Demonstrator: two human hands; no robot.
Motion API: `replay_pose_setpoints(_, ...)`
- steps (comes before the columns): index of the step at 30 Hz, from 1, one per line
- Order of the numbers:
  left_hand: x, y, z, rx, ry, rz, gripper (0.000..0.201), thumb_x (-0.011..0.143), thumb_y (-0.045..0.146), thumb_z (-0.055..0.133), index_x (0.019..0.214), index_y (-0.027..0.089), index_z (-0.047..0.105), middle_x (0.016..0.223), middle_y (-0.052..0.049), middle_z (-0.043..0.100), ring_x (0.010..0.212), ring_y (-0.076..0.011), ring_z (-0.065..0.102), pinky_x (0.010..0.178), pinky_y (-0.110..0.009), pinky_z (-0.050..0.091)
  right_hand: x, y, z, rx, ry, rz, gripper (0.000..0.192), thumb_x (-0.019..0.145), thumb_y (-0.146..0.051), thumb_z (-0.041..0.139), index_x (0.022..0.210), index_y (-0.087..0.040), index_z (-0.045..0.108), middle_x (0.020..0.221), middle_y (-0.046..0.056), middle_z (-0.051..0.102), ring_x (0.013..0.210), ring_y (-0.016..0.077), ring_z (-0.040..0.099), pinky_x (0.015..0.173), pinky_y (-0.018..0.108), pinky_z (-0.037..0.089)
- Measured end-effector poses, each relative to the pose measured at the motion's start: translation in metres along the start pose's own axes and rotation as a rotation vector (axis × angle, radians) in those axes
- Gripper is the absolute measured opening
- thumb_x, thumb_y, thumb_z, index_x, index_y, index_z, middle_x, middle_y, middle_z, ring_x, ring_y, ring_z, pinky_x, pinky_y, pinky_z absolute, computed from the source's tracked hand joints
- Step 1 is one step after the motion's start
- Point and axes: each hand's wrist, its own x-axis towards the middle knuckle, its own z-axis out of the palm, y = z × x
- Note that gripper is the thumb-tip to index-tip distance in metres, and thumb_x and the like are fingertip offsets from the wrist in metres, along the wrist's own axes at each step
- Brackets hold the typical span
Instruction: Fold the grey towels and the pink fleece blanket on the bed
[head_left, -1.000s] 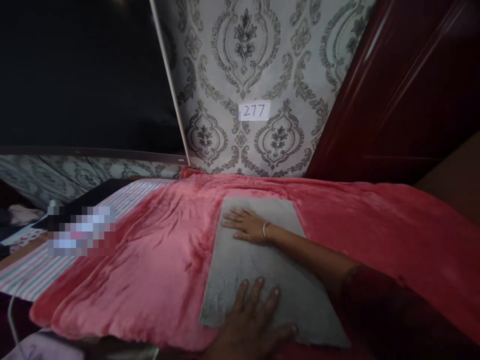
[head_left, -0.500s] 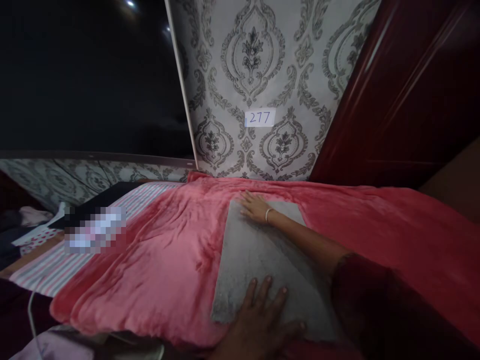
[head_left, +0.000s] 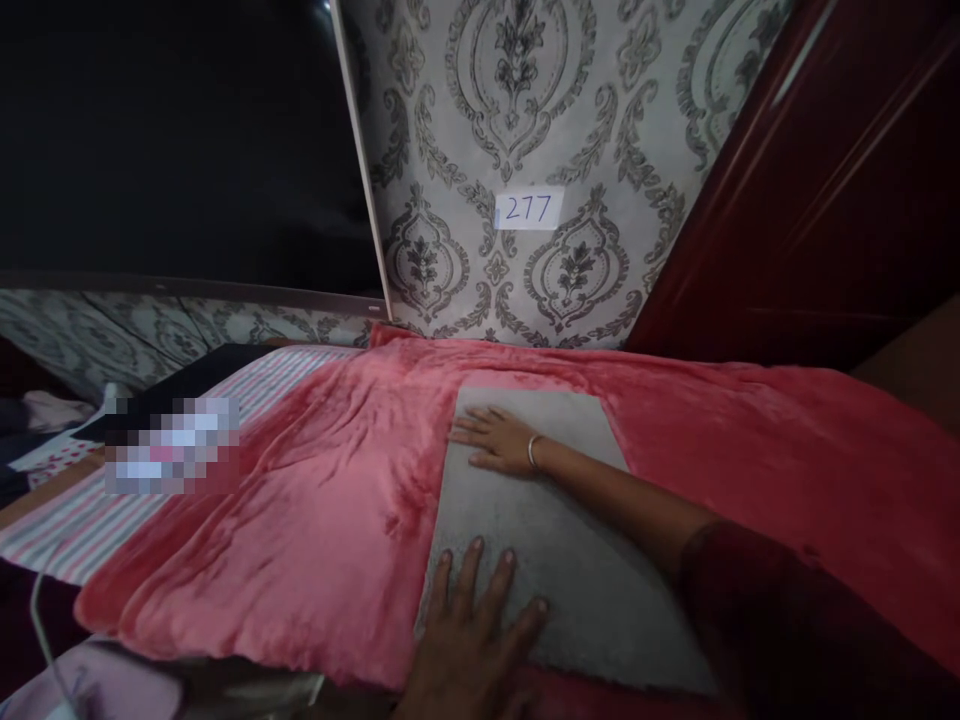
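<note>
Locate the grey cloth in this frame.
In the head view, the grey cloth lies flat, centre-right on the pink blanket, below the "277" label, under both hands.

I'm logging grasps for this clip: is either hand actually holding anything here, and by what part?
Nothing is gripped. Both the left hand and right hand lie flat, palms down, fingers spread, on the grey cloth.

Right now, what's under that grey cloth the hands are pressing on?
The grey cloth lies flat on a pink blanket, which shows all around it. The left hand and right hand rest on top. Whatever lies beneath the blanket is covered.
</note>
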Motion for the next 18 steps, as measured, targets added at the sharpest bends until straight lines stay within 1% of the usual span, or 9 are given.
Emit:
replay_pose_setpoints(3,0.002,-0.004,0.003,0.005,0.041,0.034,0.088,0.074,0.071,0.067,0.152,0.04,0.04,0.165,-0.007,0.028,0.154,-0.0417,0.007,0.121,-0.064,-0.004,0.021,0.033,-0.007,-0.028,-0.016,0.137,0.056,0.103,-0.05,0.038,0.157,-0.035,0.034,0.166,0.004,0.024,0.153,0.03,0.017,0.121,0.059,0.017)
replay_pose_setpoints(6,0.002,-0.006,0.003,0.0,0.059,0.031,0.088,0.074,0.071,0.067,0.152,0.04,0.04,0.165,-0.008,0.028,0.154,-0.0423,0.006,0.121,-0.063,-0.004,0.032,0.058,-0.01,-0.04,-0.013,0.291,0.057,0.103,-0.051,0.033,0.158,-0.036,0.03,0.166,0.003,0.022,0.153,0.0306,0.02,0.12,0.059,0.02)
replay_pose_setpoints(8,0.002,-0.005,0.001,-0.017,0.033,0.014,0.087,0.075,0.068,0.067,0.152,0.039,0.039,0.166,-0.007,0.027,0.153,-0.0419,0.008,0.121,-0.063,-0.004,0.035,0.067,-0.013,-0.046,-0.011,0.396,0.056,0.104,-0.05,0.029,0.159,-0.035,0.029,0.166,0.004,0.022,0.153,0.0306,0.02,0.12,0.06,0.02)
replay_pose_setpoints(10,0.002,-0.003,-0.002,-0.042,0.008,0.001,0.085,0.076,0.063,0.068,0.153,0.039,0.038,0.166,-0.006,0.025,0.153,-0.0412,0.01,0.121,-0.063,-0.003,0.033,0.07,-0.019,-0.056,0.007,0.493,0.056,0.104,-0.049,0.03,0.158,-0.033,0.031,0.167,0.005,0.019,0.154,0.031,0.015,0.12,0.06,0.017)
replay_pose_setpoints(12,0.003,-0.001,-0.007,-0.067,-0.021,-0.028,0.084,0.077,0.056,0.068,0.153,0.039,0.037,0.167,-0.004,0.023,0.153,-0.0404,0.011,0.121,-0.063,-0.001,0.025,0.064,-0.027,-0.068,0.041,0.564,0.058,0.103,-0.048,0.036,0.158,-0.031,0.032,0.168,0.005,0.014,0.154,0.0324,0.011,0.121,0.061,0.014)
replay_pose_setpoints(14,0.005,0.001,-0.012,-0.094,-0.049,-0.066,0.082,0.078,0.05,0.069,0.153,0.039,0.037,0.168,-0.004,0.021,0.153,-0.0399,0.012,0.122,-0.064,0.002,0.01,0.05,-0.034,-0.07,0.08,0.576,0.062,0.101,-0.047,0.043,0.159,-0.031,0.029,0.168,0.006,0.012,0.154,0.0343,0.009,0.121,0.061,0.013)
replay_pose_setpoints(16,0.007,0.002,-0.017,-0.121,-0.067,-0.077,0.079,0.081,0.044,0.069,0.154,0.038,0.037,0.168,-0.004,0.022,0.153,-0.0396,0.013,0.121,-0.065,0.008,-0.016,0.026,-0.037,-0.064,0.094,0.505,0.065,0.101,-0.047,0.044,0.16,-0.031,0.026,0.168,0.007,0.012,0.154,0.0355,0.009,0.12,0.062,0.014)
replay_pose_setpoints(18,0.007,0.0,-0.023,-0.142,-0.062,-0.062,0.075,0.084,0.037,0.067,0.154,0.038,0.037,0.167,-0.003,0.025,0.152,-0.0393,0.015,0.12,-0.066,0.015,-0.05,-0.005,-0.033,-0.052,0.058,0.376,0.065,0.1,-0.05,0.044,0.16,-0.031,0.026,0.168,0.008,0.013,0.154,0.0363,0.01,0.119,0.064,0.016)
